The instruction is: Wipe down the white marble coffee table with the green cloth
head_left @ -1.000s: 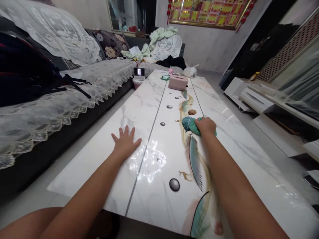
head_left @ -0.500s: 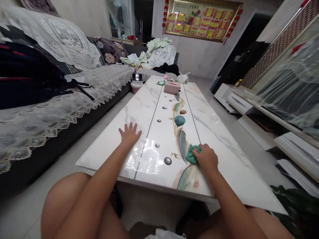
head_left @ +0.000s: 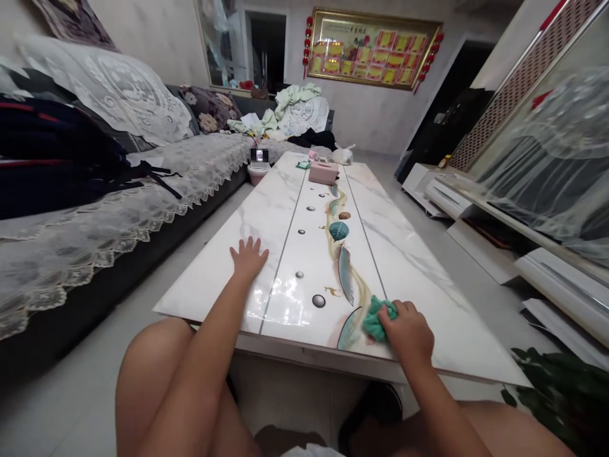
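Observation:
My right hand (head_left: 407, 331) grips a crumpled green cloth (head_left: 377, 317) and presses it on the glossy white marble-look table (head_left: 419, 266), close to the near edge beside a painted feather pattern. My left hand (head_left: 248, 257) lies flat on the tabletop to the left, fingers spread, holding nothing. My bare knees show below the table's near edge.
A pink tissue box (head_left: 323, 172) and small items sit at the table's far end. A lace-covered sofa (head_left: 118, 209) runs along the left, with a dark bag (head_left: 52, 158) on it. A low white cabinet (head_left: 499, 216) lines the right; a green plant (head_left: 561, 387) sits bottom right.
My right hand has dragged the green cloth back along the table toward the near edge. The view has pulled back and my knees have come into sight. The left hand stays planted.

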{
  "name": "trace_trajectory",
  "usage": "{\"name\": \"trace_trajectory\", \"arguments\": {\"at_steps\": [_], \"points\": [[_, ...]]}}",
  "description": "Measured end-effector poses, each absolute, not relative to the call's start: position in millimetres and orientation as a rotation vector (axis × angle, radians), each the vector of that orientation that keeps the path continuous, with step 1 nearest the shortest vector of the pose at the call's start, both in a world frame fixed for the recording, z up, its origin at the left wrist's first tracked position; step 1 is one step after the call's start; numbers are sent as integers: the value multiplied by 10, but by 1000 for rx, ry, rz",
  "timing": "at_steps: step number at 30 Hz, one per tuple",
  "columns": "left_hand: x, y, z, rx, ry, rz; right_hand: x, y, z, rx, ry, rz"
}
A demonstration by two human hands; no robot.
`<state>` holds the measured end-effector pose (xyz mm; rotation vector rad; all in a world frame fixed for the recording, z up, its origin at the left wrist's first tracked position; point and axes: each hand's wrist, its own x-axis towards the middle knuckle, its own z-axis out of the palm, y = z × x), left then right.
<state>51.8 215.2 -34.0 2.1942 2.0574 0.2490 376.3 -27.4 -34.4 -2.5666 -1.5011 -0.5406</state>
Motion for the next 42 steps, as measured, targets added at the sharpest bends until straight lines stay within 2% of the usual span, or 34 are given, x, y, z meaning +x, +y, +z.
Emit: {"name": "trace_trajectory", "arguments": {"at_steps": [6, 11, 17, 23, 33, 42], "points": [[640, 2175, -358, 2215, 2068, 184, 4097, 343, -307, -2602, -1454, -586], [757, 2154, -343, 2437, 1758, 137, 4371, 1028, -245, -2643, -1352, -544], [787, 2119, -343, 2509, 1663, 40, 4732, 1749, -185, -2668, -1196, -399], [755, 2163, -359, 2494, 1666, -6, 5095, 2114, -135, -2694, -1164, -197], [724, 2179, -399, 2441, 1661, 164, 5049, 1903, -49, -2712, -1283, -139], [681, 2188, -421, 2432, 1617, 336, 4726, 1107, -61, -2773, -1310, -267]]}}
